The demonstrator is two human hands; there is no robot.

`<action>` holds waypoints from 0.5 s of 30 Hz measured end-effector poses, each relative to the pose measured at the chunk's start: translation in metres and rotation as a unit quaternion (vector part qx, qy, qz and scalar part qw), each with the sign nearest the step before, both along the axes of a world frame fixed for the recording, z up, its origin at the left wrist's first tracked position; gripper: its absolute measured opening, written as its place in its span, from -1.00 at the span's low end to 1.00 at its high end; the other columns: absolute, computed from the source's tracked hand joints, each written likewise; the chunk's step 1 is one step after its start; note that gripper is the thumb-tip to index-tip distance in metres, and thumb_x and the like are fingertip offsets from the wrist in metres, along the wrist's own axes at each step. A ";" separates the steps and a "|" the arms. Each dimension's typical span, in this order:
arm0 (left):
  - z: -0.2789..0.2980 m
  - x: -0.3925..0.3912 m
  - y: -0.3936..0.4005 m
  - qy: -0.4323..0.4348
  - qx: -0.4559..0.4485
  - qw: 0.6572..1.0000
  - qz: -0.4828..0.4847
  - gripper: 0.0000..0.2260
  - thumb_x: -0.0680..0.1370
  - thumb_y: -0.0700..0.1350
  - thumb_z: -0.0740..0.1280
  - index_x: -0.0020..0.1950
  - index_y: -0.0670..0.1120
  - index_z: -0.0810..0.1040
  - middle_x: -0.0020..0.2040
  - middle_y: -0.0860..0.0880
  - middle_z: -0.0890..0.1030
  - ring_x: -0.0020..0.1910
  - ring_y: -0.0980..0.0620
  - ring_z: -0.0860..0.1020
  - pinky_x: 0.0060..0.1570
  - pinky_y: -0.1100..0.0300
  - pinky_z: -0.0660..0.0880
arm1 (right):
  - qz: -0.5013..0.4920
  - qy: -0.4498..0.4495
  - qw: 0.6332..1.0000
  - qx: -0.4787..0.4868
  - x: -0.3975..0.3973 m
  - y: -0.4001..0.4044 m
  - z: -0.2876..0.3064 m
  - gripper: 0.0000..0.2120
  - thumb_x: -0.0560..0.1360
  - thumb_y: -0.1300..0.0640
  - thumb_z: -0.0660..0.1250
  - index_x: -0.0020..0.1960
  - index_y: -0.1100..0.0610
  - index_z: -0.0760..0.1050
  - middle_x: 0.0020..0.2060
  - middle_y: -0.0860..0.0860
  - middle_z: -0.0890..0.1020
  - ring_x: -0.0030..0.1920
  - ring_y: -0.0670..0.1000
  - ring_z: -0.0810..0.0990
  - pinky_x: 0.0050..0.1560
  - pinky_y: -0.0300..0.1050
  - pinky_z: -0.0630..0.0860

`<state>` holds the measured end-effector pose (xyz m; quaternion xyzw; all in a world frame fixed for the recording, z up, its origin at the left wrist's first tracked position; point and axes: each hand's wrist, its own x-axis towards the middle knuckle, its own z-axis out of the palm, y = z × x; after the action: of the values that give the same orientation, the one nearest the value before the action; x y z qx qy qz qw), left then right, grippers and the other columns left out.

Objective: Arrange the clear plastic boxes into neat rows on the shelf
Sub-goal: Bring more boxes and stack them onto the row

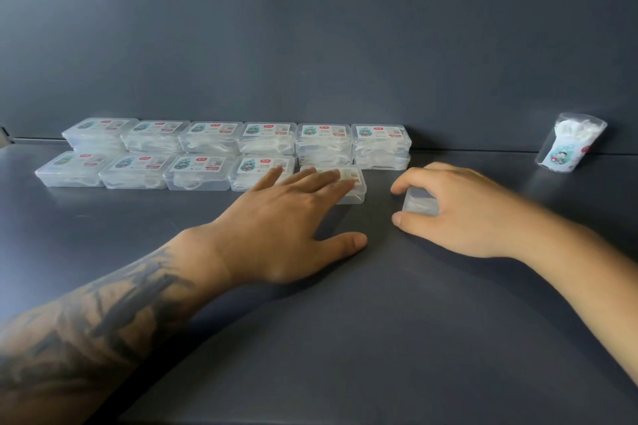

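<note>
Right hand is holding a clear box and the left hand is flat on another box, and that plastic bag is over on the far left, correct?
Not quite: in the head view the plastic bag leans against the wall at the far right. The rest holds: right hand, clear box, left hand, another box.

Dark grey shelf (345,338), two rows of clear plastic boxes (196,172), plastic bag (569,145) far right

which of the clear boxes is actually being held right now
The clear plastic box right of the rows, label hidden, in the grip of the right hand. The left hand only lays flat fingers on the front row's fifth box.
</note>
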<state>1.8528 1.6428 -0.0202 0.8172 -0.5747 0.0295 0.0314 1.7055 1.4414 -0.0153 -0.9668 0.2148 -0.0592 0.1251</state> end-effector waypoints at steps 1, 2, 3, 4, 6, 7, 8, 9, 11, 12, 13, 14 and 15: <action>0.000 0.005 -0.002 0.004 0.008 1.000 0.007 -0.22 0.54 0.49 -0.02 0.68 0.17 -0.03 0.68 0.17 0.01 0.65 0.12 -0.06 0.62 -0.02 -0.16 | 0.002 0.002 1.000 0.002 0.000 0.001 0.000 -0.61 0.51 -0.27 0.32 0.31 -0.28 0.43 0.24 -0.26 0.41 0.35 -0.10 0.37 0.29 -0.07 0.37; 0.000 0.008 -0.004 0.006 0.011 1.000 0.012 -0.22 0.53 0.49 -0.01 0.68 0.17 -0.04 0.68 0.17 0.00 0.65 0.12 -0.06 0.62 -0.04 -0.16 | 0.003 0.004 1.000 0.002 0.000 0.002 0.000 -0.61 0.52 -0.26 0.31 0.32 -0.28 0.42 0.27 -0.25 0.41 0.37 -0.09 0.36 0.32 -0.05 0.37; 0.000 0.011 -0.006 0.008 0.011 1.000 0.015 -0.22 0.53 0.49 0.00 0.68 0.18 -0.04 0.68 0.17 0.00 0.65 0.11 -0.05 0.62 -0.06 -0.15 | 0.005 0.006 1.000 0.001 0.001 0.002 0.000 -0.61 0.52 -0.26 0.31 0.33 -0.28 0.42 0.30 -0.24 0.41 0.39 -0.08 0.35 0.34 -0.04 0.36; 0.000 0.013 -0.007 0.009 0.010 1.000 0.017 -0.21 0.53 0.49 0.00 0.68 0.18 -0.03 0.68 0.17 0.01 0.66 0.11 -0.05 0.62 -0.08 -0.14 | 0.008 0.008 1.000 0.000 0.001 0.002 0.000 -0.60 0.52 -0.26 0.30 0.34 -0.28 0.41 0.31 -0.24 0.41 0.39 -0.08 0.34 0.35 -0.03 0.35; -0.001 0.016 -0.009 0.017 0.005 1.000 0.018 -0.22 0.52 0.50 0.01 0.67 0.19 -0.01 0.67 0.17 0.03 0.65 0.11 -0.03 0.62 -0.09 -0.13 | 0.015 0.016 1.000 0.007 0.000 0.002 0.002 -0.59 0.52 -0.27 0.31 0.35 -0.30 0.41 0.32 -0.25 0.40 0.40 -0.09 0.33 0.35 -0.04 0.35; 0.000 0.017 -0.009 0.022 0.001 1.000 0.018 -0.22 0.52 0.49 0.01 0.67 0.19 0.01 0.67 0.18 0.05 0.65 0.12 -0.01 0.62 -0.09 -0.13 | 0.019 0.020 0.999 0.016 -0.002 0.001 0.004 -0.57 0.50 -0.29 0.32 0.36 -0.31 0.40 0.31 -0.26 0.40 0.39 -0.11 0.34 0.34 -0.06 0.36; 0.000 0.018 -0.010 0.028 -0.002 0.999 0.017 -0.24 0.53 0.48 0.03 0.67 0.19 0.03 0.67 0.18 0.06 0.64 0.13 0.00 0.62 -0.09 -0.12 | 0.021 0.023 0.999 0.028 -0.004 0.000 0.007 -0.53 0.48 -0.30 0.34 0.36 -0.33 0.38 0.30 -0.29 0.38 0.38 -0.13 0.36 0.32 -0.08 0.36; 0.001 0.019 -0.010 0.034 -0.005 0.999 0.016 -0.25 0.54 0.47 0.04 0.67 0.20 0.04 0.67 0.18 0.07 0.64 0.14 0.01 0.62 -0.10 -0.12 | 0.022 0.025 0.999 0.036 -0.006 -0.001 0.010 -0.49 0.45 -0.32 0.36 0.38 -0.35 0.36 0.30 -0.31 0.37 0.37 -0.16 0.37 0.32 -0.10 0.37; 0.000 0.020 -0.009 0.036 -0.007 0.999 0.014 -0.27 0.55 0.46 0.05 0.66 0.20 0.05 0.66 0.19 0.08 0.64 0.13 0.02 0.62 -0.13 -0.11 | 0.015 0.035 0.999 0.035 -0.012 -0.005 0.015 -0.37 0.38 -0.35 0.40 0.41 -0.37 0.31 0.30 -0.34 0.35 0.34 -0.17 0.38 0.30 -0.10 0.38; 0.000 0.020 -0.009 0.036 -0.008 0.999 0.014 -0.27 0.55 0.46 0.06 0.66 0.21 0.05 0.66 0.19 0.08 0.64 0.12 0.02 0.62 -0.14 -0.11 | 0.008 0.044 0.999 0.031 -0.015 -0.008 0.018 -0.32 0.35 -0.35 0.42 0.43 -0.39 0.27 0.30 -0.34 0.34 0.33 -0.16 0.39 0.29 -0.10 0.39; -0.001 0.020 -0.008 0.038 -0.009 0.999 0.014 -0.28 0.55 0.46 0.06 0.66 0.21 0.05 0.66 0.19 0.08 0.65 0.12 0.02 0.62 -0.14 -0.11 | -0.001 0.056 0.998 0.028 -0.019 -0.010 0.021 -0.28 0.34 -0.35 0.44 0.43 -0.40 0.25 0.29 -0.34 0.34 0.30 -0.15 0.40 0.26 -0.10 0.40; -0.001 0.020 -0.008 0.041 -0.010 0.999 0.015 -0.28 0.55 0.45 0.06 0.66 0.21 0.06 0.66 0.20 0.08 0.65 0.11 0.02 0.62 -0.13 -0.12 | -0.009 0.069 0.997 0.029 -0.021 -0.011 0.023 -0.26 0.33 -0.34 0.45 0.44 -0.40 0.23 0.28 -0.33 0.35 0.28 -0.15 0.41 0.23 -0.10 0.40; -0.001 0.020 -0.007 0.042 -0.013 0.999 0.016 -0.28 0.55 0.45 0.06 0.66 0.21 0.06 0.66 0.20 0.08 0.65 0.11 0.02 0.62 -0.13 -0.12 | -0.013 0.076 0.996 0.033 -0.023 -0.012 0.024 -0.27 0.34 -0.31 0.46 0.43 -0.40 0.23 0.28 -0.32 0.37 0.25 -0.15 0.43 0.20 -0.11 0.41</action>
<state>1.8729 1.6356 -0.0213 0.8264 -0.5593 0.0027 0.0655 1.6828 1.4292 0.0089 -0.9608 0.2386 0.0204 0.1398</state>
